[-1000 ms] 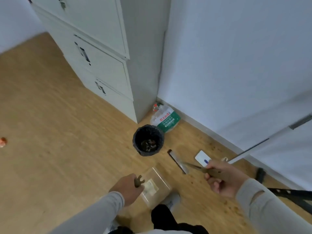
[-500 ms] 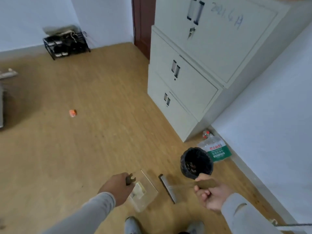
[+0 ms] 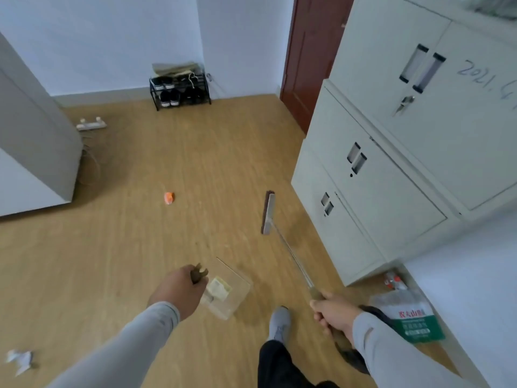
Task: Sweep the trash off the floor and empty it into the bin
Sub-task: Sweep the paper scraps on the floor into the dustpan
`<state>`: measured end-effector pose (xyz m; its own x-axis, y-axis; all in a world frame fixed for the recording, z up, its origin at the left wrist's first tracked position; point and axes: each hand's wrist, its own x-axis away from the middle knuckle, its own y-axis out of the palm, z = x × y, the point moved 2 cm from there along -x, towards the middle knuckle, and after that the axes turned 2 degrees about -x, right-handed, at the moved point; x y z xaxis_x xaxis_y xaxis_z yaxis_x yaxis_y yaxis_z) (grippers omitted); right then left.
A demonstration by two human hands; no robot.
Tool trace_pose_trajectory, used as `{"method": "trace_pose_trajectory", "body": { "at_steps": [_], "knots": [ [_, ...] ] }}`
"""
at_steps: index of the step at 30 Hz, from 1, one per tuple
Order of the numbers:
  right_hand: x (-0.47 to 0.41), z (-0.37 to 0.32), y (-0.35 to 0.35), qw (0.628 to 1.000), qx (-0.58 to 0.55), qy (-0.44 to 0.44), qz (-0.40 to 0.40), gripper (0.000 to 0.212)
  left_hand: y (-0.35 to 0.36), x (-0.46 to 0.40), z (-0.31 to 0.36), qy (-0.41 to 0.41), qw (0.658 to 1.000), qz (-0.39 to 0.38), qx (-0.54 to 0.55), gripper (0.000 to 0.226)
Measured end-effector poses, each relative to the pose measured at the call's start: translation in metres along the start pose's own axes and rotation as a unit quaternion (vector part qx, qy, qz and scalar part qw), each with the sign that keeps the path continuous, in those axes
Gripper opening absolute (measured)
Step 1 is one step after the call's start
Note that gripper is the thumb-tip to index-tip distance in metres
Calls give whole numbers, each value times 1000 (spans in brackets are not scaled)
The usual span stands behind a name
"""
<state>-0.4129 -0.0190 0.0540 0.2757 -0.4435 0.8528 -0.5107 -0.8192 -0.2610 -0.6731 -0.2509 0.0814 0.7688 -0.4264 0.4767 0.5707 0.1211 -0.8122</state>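
Lower centre of the head view: the left hand (image 3: pixel 179 289) is curled round the brown handle of a clear dustpan (image 3: pixel 228 289), carried low over the wood floor (image 3: pixel 112 247) with a pale scrap lying in its tray. At lower right, the right hand (image 3: pixel 334 310) is wrapped round the handle of the broom (image 3: pixel 291 253); the shaft runs up and to the left from the fist, and the broom head (image 3: pixel 268 212) sits near frame centre, close to the grey cabinet (image 3: pixel 377 205).

Remaining trash: an orange piece (image 3: pixel 169 198) lies on the floor left of centre, well apart from both hands and left of the broom head. Crumpled white paper (image 3: pixel 19 359) lies at the lower left edge. The bin is not clearly made out; a dark shape shows behind the right forearm.

Judgement: the orange piece lies ahead and leftward; the broom head is nearer to it than the dustpan, so the sweep would run from right to left.
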Motion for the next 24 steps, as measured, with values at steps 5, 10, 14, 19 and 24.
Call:
{"method": "trace_pose_trajectory", "body": {
  "at_steps": [5, 10, 14, 19, 24],
  "knots": [
    [-83, -71, -26, 997, 69, -30, 20, 29, -33, -63, 46, -21, 999, 33, 8, 20],
    [-117, -155, -68, 997, 68, -24, 34, 32, -70, -125, 98, -23, 997, 68, 33, 17],
    [-131, -217, -81, 997, 53, 1, 48, 38, -94, -172, 121, -37, 994, 88, 50, 18],
    [-169, -297, -74, 996, 68, -16, 55, 39, -128, -245, 136, -36, 992, 104, 56, 17],
    [-217, -392, -54, 989, 123, -32, 72, 41, -168, -339, 135, -35, 990, 110, 76, 18]
  ]
}}
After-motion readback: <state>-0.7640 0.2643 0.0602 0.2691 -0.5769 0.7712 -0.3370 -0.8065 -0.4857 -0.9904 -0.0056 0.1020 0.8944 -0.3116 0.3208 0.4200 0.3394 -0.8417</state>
